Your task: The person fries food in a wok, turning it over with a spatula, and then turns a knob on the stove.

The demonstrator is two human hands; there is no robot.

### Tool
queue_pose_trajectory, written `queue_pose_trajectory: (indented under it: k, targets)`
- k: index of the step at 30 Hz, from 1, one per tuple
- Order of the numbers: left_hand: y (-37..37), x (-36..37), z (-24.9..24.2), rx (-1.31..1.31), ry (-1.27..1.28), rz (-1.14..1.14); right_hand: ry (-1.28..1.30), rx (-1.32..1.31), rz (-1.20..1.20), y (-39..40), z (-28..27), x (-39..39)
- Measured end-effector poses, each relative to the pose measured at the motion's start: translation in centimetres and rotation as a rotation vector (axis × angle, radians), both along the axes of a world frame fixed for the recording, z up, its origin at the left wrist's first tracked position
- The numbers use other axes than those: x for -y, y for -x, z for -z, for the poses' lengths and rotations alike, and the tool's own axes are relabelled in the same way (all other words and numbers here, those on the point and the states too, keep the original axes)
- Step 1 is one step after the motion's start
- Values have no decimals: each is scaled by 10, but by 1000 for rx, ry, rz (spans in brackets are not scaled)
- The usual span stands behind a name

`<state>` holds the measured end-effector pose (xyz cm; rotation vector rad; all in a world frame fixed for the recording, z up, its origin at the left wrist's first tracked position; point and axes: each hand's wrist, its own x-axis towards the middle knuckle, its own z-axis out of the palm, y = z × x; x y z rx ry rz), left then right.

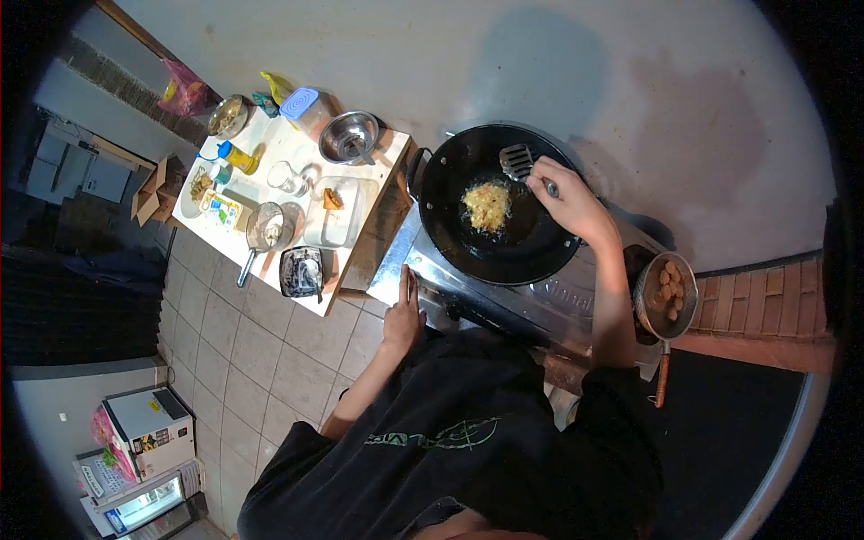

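My right hand (567, 200) is closed around the handle of a slotted metal spatula (517, 162). The spatula's head is over the upper part of a large black wok (450, 247). In the wok, a golden, bubbling piece of frying food (487, 208) lies in oil, just below and left of the spatula. My left hand (404, 315) is at the front left edge of the steel gas stove (558, 306), holding nothing, with fingers stretched out.
Right of the wok, a saucepan (664, 301) of brown pieces in liquid sits on another burner, its wooden handle toward me. The table (301, 301) at left holds a metal bowl (349, 137), a clear tray (340, 229), a strainer (268, 227) and a yellow bottle (238, 159).
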<state>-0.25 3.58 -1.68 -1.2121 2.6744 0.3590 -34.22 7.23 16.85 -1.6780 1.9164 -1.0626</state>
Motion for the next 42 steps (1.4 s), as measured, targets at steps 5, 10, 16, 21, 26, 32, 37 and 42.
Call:
queue_pose_trajectory:
  k: [5,10,16,21,26,32,37,42]
  targets:
    - [-1,0,7,22,-4,-14,-79,-1,-121,-5,0,-7]
    - [-1,-1,11,23,39,-8,-141,-45,-104,-13,-20,-33]
    - [0,-3,9,29,42,-11,-137,-61,36,-8,-28,-44]
    - [1,0,5,45,25,-2,-63,-30,111,-3,-22,-31]
    - [0,0,7,36,34,-6,-12,-101,47,-3,-9,-21]
    - [1,-1,2,46,16,-11,-70,-106,13,-13,-14,-29]
    - [1,-2,5,49,20,-24,-158,3,78,-17,-30,-37]
    - [2,-2,3,46,31,-10,-102,-57,246,3,-18,-28]
